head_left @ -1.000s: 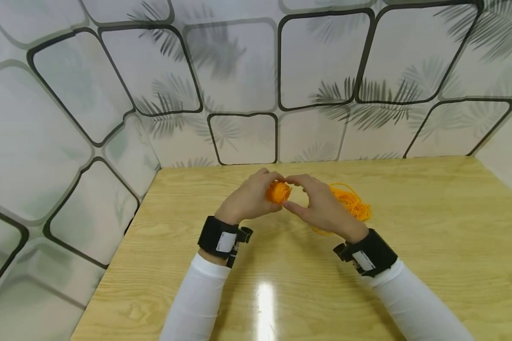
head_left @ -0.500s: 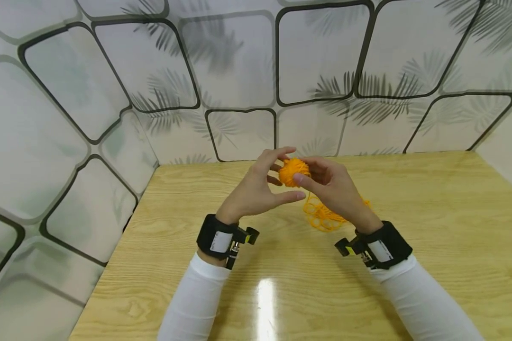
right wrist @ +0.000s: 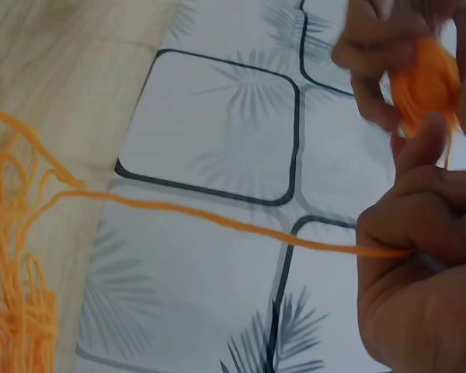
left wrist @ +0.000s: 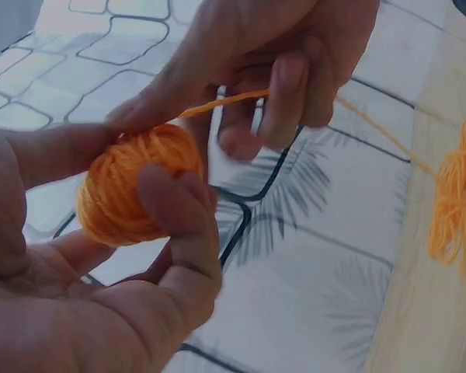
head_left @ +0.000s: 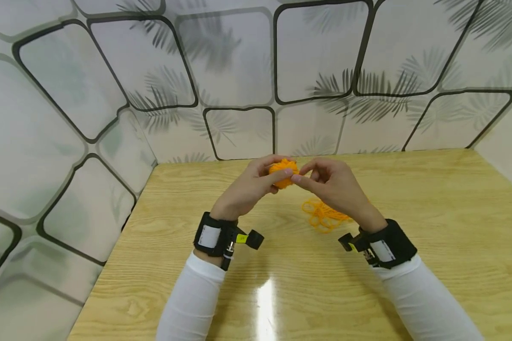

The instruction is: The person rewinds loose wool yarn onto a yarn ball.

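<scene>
My left hand grips a small ball of orange yarn above the far part of the table. In the left wrist view, thumb and fingers wrap the wound ball on both sides. Close on its right is my right hand, with thumb and forefinger tips at the ball's edge. A yarn strand runs from a loose heap into the curled fingers of that hand and on to the ball. The loose yarn lies in loops on the table, partly hidden behind my right hand in the head view.
The wooden table meets a patterned wall behind the hands and another at the left. Each wrist wears a black strap with a small camera, such as the left wrist camera.
The yarn ball went from my left hand to my right with the left fingers spread, and is now back in the left grip. My right hand now holds the strand beside it.
</scene>
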Tool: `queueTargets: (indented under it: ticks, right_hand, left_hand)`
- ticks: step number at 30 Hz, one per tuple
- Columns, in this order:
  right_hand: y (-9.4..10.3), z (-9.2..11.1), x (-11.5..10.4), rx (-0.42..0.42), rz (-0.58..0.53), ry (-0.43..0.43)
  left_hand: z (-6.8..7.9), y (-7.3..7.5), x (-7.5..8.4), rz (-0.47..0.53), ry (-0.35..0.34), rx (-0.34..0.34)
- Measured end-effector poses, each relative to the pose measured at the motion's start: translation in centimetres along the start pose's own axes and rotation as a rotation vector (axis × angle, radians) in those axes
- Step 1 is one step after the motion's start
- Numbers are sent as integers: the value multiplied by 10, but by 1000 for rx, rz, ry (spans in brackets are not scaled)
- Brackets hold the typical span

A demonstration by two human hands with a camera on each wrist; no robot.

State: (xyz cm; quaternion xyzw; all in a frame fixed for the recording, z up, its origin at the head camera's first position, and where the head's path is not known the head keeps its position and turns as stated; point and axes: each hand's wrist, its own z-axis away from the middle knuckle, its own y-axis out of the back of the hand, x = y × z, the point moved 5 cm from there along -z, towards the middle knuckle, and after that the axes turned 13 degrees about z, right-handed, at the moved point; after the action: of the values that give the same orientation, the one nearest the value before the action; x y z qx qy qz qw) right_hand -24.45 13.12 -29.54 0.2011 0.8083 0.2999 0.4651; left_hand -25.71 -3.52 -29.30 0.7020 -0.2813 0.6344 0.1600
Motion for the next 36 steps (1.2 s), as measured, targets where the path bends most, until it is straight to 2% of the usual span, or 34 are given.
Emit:
queueTargets:
  ticks: [3,5,7,10,13,16,19,23,26,28,30,32,36]
  right_hand:
    - [7,1,3,-85,67,2]
    - [13,2,6,-142,83,-4]
    - [19,3,9,-186,82,-24]
    - [30,5,14,-204,44,-55]
    - [42,7,19,-184,-22,-82]
    - [55,9,25,-138,-83,-91]
    - [69,11,31,-76,-166,-95]
    - [88,14,39,20,-369,-93]
    - [99,16,44,94,-551,-63]
    - [105,17,47,141,-644,-47]
    - [107,16,49,180,-692,-52]
    - [107,15,50,204,-703,-70]
    - [99,11,49,197,-630,-98]
  left_hand:
    - [4,6,1,-110,54,-38]
    - [7,10,3,-125,80,-57]
    - [10,12,4,-81,96,-84]
    - [13,14,6,37,101,-159]
    - [18,21,7,139,105,-222]
    - [23,33,8,141,100,-222]
    - [29,51,8,5,103,-157]
    - [35,80,1,-194,183,22]
    - [39,99,-5,-235,258,166]
    - [40,106,-10,-258,285,226]
    - [39,108,-16,-309,307,255]
    - [35,106,-23,-383,332,257]
    - [24,96,-42,-516,403,245]
